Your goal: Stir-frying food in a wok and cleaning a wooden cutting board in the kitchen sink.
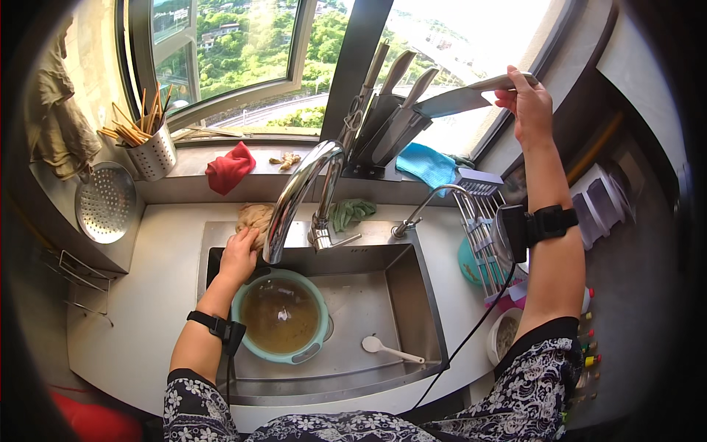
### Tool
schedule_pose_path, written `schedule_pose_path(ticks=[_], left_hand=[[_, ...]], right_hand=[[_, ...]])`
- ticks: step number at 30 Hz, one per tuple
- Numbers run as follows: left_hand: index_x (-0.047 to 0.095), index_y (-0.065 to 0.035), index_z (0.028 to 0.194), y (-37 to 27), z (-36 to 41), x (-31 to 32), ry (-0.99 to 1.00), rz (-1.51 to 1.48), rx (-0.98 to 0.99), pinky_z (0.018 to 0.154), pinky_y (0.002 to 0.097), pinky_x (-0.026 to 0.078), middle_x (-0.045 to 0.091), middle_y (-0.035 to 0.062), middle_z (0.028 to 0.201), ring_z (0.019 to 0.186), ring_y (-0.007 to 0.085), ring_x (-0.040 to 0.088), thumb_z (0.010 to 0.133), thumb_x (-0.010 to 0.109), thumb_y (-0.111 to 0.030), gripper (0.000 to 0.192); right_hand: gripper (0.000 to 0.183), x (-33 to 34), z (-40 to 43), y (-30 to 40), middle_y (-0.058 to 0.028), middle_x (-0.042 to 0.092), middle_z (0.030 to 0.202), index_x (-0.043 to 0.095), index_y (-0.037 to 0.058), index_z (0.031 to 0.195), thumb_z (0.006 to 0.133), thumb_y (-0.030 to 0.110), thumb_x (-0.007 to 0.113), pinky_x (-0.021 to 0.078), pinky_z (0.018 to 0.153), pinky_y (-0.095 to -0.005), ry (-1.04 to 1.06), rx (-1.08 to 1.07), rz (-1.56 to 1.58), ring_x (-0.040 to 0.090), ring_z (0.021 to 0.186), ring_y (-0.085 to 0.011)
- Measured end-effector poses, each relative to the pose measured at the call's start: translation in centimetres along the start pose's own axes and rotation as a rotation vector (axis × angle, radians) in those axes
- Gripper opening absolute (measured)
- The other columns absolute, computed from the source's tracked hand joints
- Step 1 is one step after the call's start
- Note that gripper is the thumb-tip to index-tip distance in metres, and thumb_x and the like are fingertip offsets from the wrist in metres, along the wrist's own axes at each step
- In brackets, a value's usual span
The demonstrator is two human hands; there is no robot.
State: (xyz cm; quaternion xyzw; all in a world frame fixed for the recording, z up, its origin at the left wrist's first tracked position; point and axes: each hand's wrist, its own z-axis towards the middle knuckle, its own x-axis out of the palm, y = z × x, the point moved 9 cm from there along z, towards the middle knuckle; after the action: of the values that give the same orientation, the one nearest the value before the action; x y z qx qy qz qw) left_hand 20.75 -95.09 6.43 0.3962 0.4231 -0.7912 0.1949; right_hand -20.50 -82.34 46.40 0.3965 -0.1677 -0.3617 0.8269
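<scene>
My right hand [533, 108] is raised at the upper right, gripping the handle of a kitchen knife [455, 101] with a broad blade. The blade's far end meets the top of a dark knife block [389, 130] on the window ledge; how far it sits in a slot is hidden. Several other knives and a pair of scissors [352, 117] stand in the block. Behind the sink's left rim, my left hand [240, 255] has its fingers on a crumpled beige cloth [255, 220], beside the chrome faucet [301, 185].
A teal basin [241, 326] of murky water sits in the steel sink [359, 309], with a white spoon [386, 349] to its right. A green cloth [353, 211] lies behind the sink. A dish rack [483, 248] stands right; a utensil holder [154, 154] is on the ledge.
</scene>
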Motion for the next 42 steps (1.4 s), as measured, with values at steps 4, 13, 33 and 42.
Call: schedule_pose_path(ticks=[4,13,33,42], left_hand=[[0.052,-0.0070,0.114,-0.9,-0.1,-0.6,-0.034,-0.007,-0.001,0.089,0.0391,0.041,0.050,0.0191,0.116,0.103,0.0351,0.048,0.067,0.059,-0.001,0.048],[0.052,-0.0080,0.116,0.1,-0.8,-0.1,-0.042,0.005,0.031,0.088,0.0389,0.041,0.051,0.0186,0.115,0.101,0.0347,0.049,0.068,0.059,-0.001,0.049],[0.056,-0.0077,0.109,-2.3,0.6,0.5,-0.040,0.063,0.100,0.083,0.0403,0.043,0.057,0.0171,0.107,0.093,0.0357,0.052,0.067,0.059,-0.004,0.041],[0.041,-0.0019,0.127,2.6,-0.6,2.4,0.208,-0.493,0.043,0.093,0.0282,0.037,0.045,0.0119,0.126,0.111,0.0191,0.047,0.082,0.053,-0.002,0.047]], right_hand=[[0.027,0.4,1.0,0.4,-0.0118,0.060,0.074,0.056,-0.0066,0.088,0.077,0.016,0.065,0.0492,0.045,-0.0236,0.021,-0.013,-0.022,0.060,0.054,-0.0170],[0.034,2.8,5.5,-3.6,-0.0164,0.052,0.090,0.047,-0.0112,0.101,0.083,0.015,0.058,0.0561,0.059,-0.0306,-0.007,0.045,0.240,0.061,0.067,-0.0243],[0.022,-2.0,-35.9,-8.5,-0.0114,0.063,0.088,0.057,-0.0009,0.104,0.086,0.011,0.051,0.0488,0.063,-0.0244,0.673,0.931,0.024,0.061,0.070,-0.0149],[0.030,-23.1,-67.2,-8.1,-0.0115,0.060,0.088,0.053,-0.0015,0.106,0.087,0.021,0.053,0.0488,0.058,-0.0241,-0.067,1.442,0.171,0.059,0.069,-0.0146]])
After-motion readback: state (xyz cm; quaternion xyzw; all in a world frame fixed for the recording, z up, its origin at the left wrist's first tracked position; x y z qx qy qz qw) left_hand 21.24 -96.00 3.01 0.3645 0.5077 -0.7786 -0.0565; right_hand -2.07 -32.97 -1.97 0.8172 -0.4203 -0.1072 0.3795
